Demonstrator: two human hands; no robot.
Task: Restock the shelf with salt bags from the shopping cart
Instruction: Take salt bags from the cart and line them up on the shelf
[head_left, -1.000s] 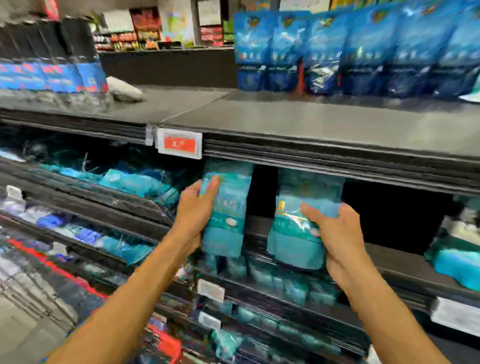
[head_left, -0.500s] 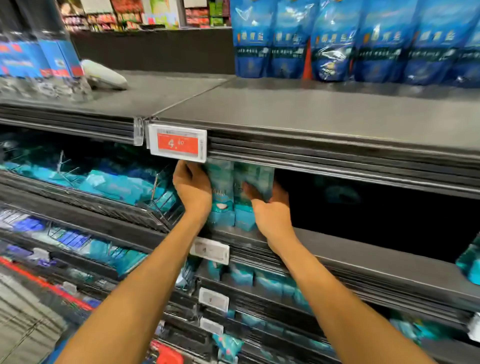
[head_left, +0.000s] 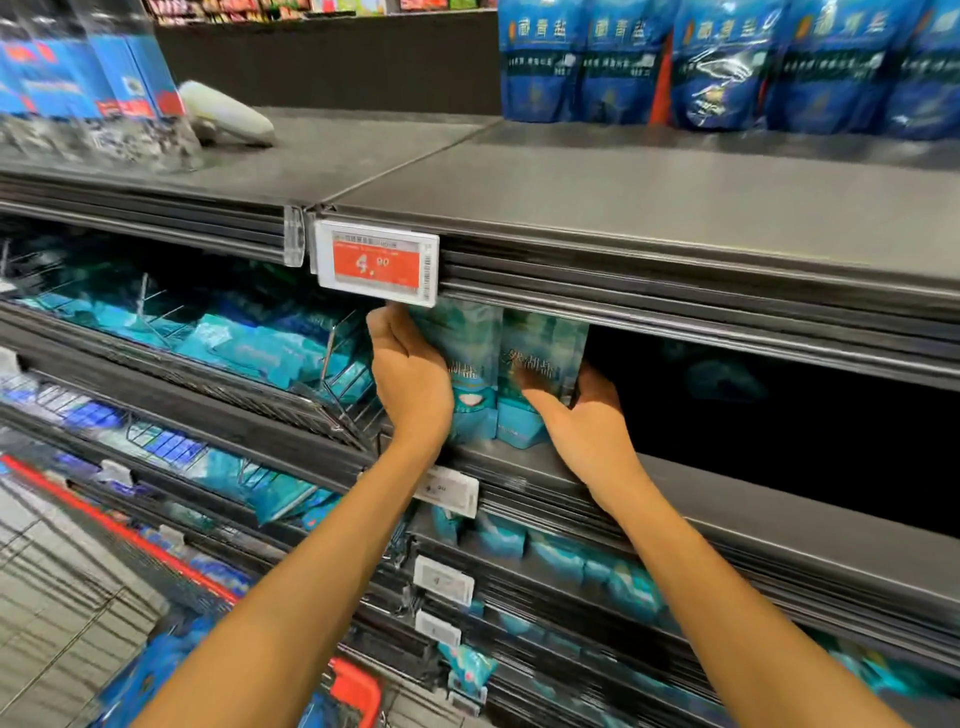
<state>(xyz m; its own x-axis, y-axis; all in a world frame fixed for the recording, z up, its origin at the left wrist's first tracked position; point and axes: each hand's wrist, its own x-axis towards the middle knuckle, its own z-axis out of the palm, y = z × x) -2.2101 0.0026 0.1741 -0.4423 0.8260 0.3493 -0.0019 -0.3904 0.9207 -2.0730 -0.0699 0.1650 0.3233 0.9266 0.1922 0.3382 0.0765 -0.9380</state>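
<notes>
Two teal salt bags stand upright side by side on the dark second shelf (head_left: 727, 499), just under the red price tag (head_left: 376, 267). My left hand (head_left: 410, 379) grips the left bag (head_left: 470, 374) along its left edge. My right hand (head_left: 587, 421) holds the right bag (head_left: 540, 364) from its right side, thumb across the front. Both bags' bottoms rest on the shelf at its left end. The shopping cart (head_left: 130, 545) with its red rim sits at the lower left, with blue bags inside.
To the right of the two bags the shelf bay is dark and mostly bare. Dark blue salt bags (head_left: 727, 62) line the back of the top shelf. Wire-divided racks (head_left: 234, 353) of teal packs fill the left bay, and lower shelves hold more teal bags (head_left: 561, 561).
Both hands carried the teal bags from in front of the shelves into the second shelf and set them upright, side by side. Since half a second ago they have barely moved.
</notes>
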